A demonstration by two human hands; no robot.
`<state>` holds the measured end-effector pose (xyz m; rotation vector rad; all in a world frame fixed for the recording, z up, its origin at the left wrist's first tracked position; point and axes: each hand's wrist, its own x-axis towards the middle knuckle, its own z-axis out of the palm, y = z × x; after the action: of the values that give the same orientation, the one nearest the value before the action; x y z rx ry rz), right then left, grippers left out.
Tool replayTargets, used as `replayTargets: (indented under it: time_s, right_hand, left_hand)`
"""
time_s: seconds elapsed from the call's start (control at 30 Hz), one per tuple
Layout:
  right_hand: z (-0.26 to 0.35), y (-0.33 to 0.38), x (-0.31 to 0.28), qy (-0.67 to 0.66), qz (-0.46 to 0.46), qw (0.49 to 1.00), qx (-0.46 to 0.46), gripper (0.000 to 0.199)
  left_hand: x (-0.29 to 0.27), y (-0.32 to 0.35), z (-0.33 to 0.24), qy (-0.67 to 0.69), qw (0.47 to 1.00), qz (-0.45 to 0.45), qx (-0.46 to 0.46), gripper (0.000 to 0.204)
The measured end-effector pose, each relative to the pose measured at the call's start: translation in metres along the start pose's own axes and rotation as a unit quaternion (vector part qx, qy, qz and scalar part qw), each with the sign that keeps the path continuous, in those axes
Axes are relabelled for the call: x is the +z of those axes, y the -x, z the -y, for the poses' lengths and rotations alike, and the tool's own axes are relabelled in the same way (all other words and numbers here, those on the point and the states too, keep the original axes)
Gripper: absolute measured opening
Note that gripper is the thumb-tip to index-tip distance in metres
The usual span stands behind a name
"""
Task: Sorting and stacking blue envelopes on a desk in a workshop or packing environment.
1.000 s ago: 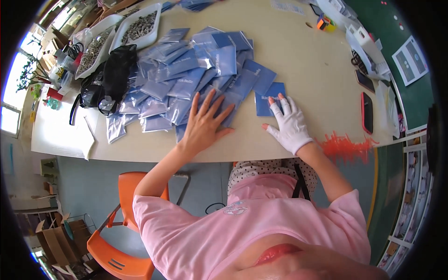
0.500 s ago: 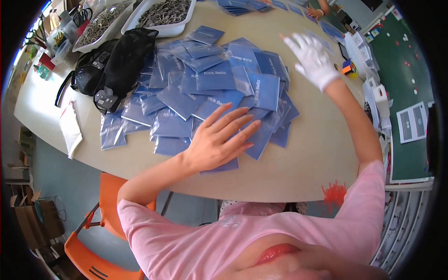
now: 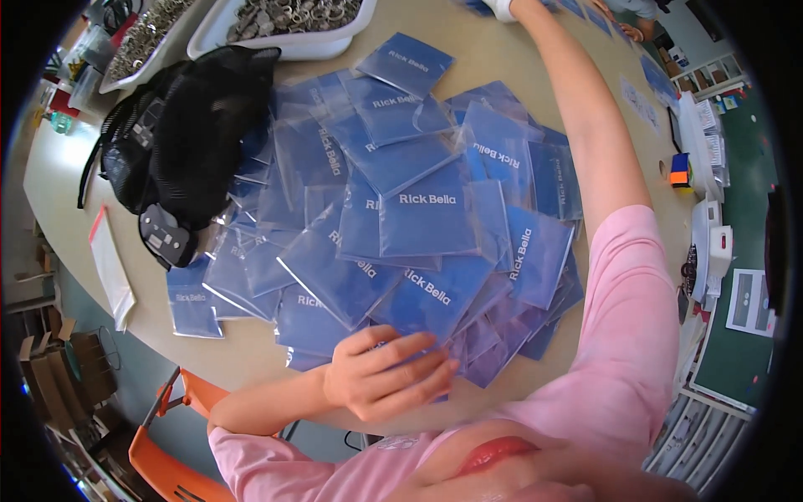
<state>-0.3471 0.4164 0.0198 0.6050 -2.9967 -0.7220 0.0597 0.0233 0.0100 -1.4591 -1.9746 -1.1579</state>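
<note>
A heap of flat blue packets in clear plastic sleeves covers the middle of the table, overlapping at many angles. My bare left hand hovers at the heap's near edge, fingers loosely bent and slightly apart, with nothing seen in them. Whether it touches the packets below, I cannot tell. Stretched far across the table, my right arm ends in a white-gloved right hand, mostly cut off by the top edge. Its fingers are hidden. Beside it, a bit of more blue packets shows at the far side.
A black mesh bag lies left of the heap. Behind it stand white trays of metal rings. A white pouch lies at the left edge, a colored puzzle cube on the right. Another person's hand is at the far right.
My right hand has reached farther away, to the far side of the table. My left hand has drawn nearer to me, its fingers more bent. The view has tipped and shifted closer to the heap.
</note>
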Motion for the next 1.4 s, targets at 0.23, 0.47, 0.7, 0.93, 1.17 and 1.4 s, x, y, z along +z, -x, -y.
replayTargets:
  time_s: [0.23,0.47,0.7,0.93,1.17,1.4]
  right_hand:
    - [-0.013,0.029,0.003,-0.075,-0.137,0.985,-0.072,0.066]
    - [0.017,0.134,0.005,-0.054,0.027,0.998,0.003,0.078]
    - [0.058,0.399,-0.015,-0.027,0.227,0.936,0.269,0.079]
    - [0.212,0.470,-0.087,-0.142,0.234,0.888,0.370,0.085]
    - [0.192,0.585,-0.143,-0.314,0.045,0.898,0.305,0.063]
    - [0.239,0.663,-0.009,-0.236,-0.061,0.928,0.282,0.060]
  left_hand:
    - [0.006,-0.010,0.001,0.044,0.999,0.007,-0.002,0.015]
    - [0.011,-0.005,-0.001,0.019,0.999,0.004,0.043,0.017]
    - [0.003,-0.013,-0.014,0.002,0.996,0.020,0.086,0.021]
    - [0.007,-0.025,-0.033,-0.063,0.993,0.041,0.087,0.022]
    - [0.077,-0.053,-0.126,0.064,0.971,0.211,0.094,0.033]
    - [0.213,-0.044,-0.147,-0.020,0.970,0.219,0.102,0.069]
